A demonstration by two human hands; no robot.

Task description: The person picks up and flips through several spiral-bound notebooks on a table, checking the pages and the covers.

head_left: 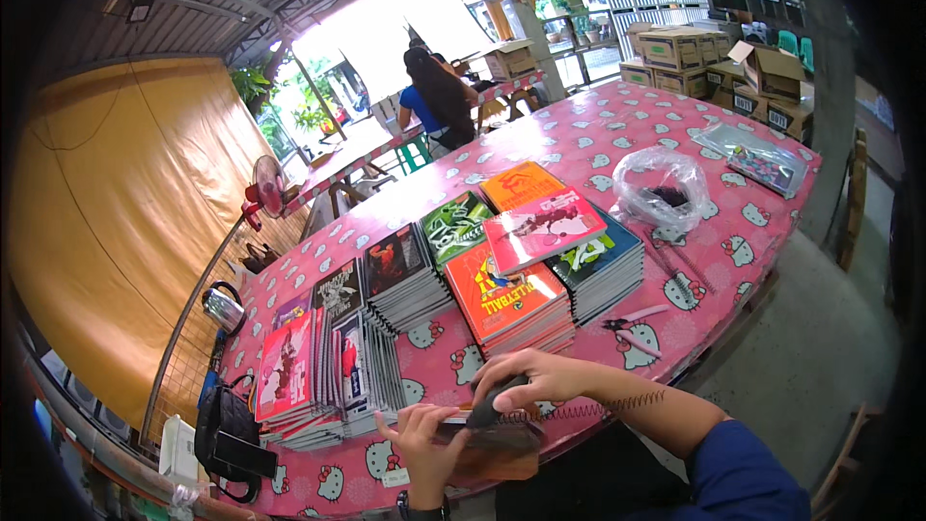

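At the near table edge my left hand [426, 439] is closed on a partly blurred notebook [502, 458], its thumb and fingers at the left end. My right hand [531, 378] wraps round a dark, rounded object [494, 403], pressed at the notebook's upper edge; its kind I cannot make out. A black spiral binding coil [588, 412] stretches from there to the right, across my right forearm. Just beyond my hands stands a stack of orange notebooks [506, 299]. Pink-handled pliers [637, 326] lie to the right of that stack.
More notebook stacks [391, 275] stand on the pink patterned tablecloth [738, 222]. A clear plastic bag with black coils [666, 195] sits at right. A black bag [224, 434] and a phone [245, 453] are at left. Beyond, a person [439, 101] sits at another table.
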